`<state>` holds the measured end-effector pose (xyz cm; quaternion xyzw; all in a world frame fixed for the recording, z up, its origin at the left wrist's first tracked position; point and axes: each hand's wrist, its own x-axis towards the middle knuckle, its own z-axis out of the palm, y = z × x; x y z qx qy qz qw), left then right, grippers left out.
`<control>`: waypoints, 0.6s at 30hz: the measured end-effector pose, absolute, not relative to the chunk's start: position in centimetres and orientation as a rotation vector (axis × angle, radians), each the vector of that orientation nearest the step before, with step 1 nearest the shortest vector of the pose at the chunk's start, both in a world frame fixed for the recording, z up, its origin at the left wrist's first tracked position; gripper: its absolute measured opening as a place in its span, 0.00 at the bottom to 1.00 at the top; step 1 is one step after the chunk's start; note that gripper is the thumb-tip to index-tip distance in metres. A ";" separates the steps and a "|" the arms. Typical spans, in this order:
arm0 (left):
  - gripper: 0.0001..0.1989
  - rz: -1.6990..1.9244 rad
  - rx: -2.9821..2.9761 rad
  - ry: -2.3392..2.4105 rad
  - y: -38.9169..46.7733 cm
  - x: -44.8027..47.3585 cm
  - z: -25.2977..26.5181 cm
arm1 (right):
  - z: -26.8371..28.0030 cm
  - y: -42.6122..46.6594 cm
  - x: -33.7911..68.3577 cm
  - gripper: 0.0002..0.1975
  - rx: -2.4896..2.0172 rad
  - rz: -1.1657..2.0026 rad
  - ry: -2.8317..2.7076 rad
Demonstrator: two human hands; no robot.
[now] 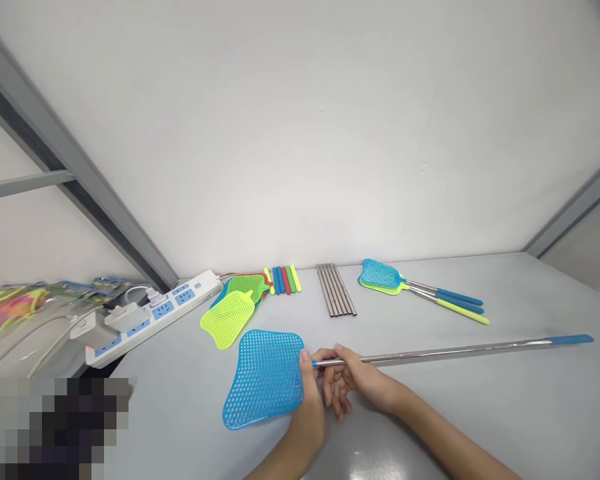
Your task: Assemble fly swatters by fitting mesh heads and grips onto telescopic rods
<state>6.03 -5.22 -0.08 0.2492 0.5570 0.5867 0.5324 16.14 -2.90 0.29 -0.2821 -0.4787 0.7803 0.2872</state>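
Note:
A blue fly swatter [265, 380] with a long extended metal rod and a blue grip [572, 340] lies across the view, its mesh head to the left. My left hand [310, 397] holds it at the neck, the thumb pressed on the edge of the head. Just right of it, my right hand [350, 377] has its thumb and fingers closed round the rod near the head. The fingers of both hands come close together below the rod.
Loose mesh heads [229, 320], coloured grips [283, 280] and a row of metal tubes [336, 290] lie along the wall. Several swatters [380, 275] are stacked at right. A power strip [155, 319] with plugs and plastic-wrapped items [25, 320] are at left.

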 end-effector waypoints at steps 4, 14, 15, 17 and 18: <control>0.20 1.381 0.616 1.282 -5.1 6.0 0.1 | 0.3 -2.8 16.0 0.25 -0.794 2.070 -1.261; 0.25 1.275 0.595 1.164 -4.9 6.2 0.6 | 0.1 -2.6 16.1 0.25 -0.830 2.068 -1.228; 0.25 1.266 0.595 1.149 -4.9 6.2 0.7 | 0.0 -2.6 16.2 0.25 -0.832 2.067 -1.228; 0.25 1.250 0.619 1.107 -4.8 6.1 0.8 | -0.1 -2.5 16.4 0.24 -0.816 2.061 -1.207; 0.25 1.250 0.641 1.083 -4.7 6.1 0.8 | -0.2 -2.4 16.5 0.24 -0.794 2.056 -1.180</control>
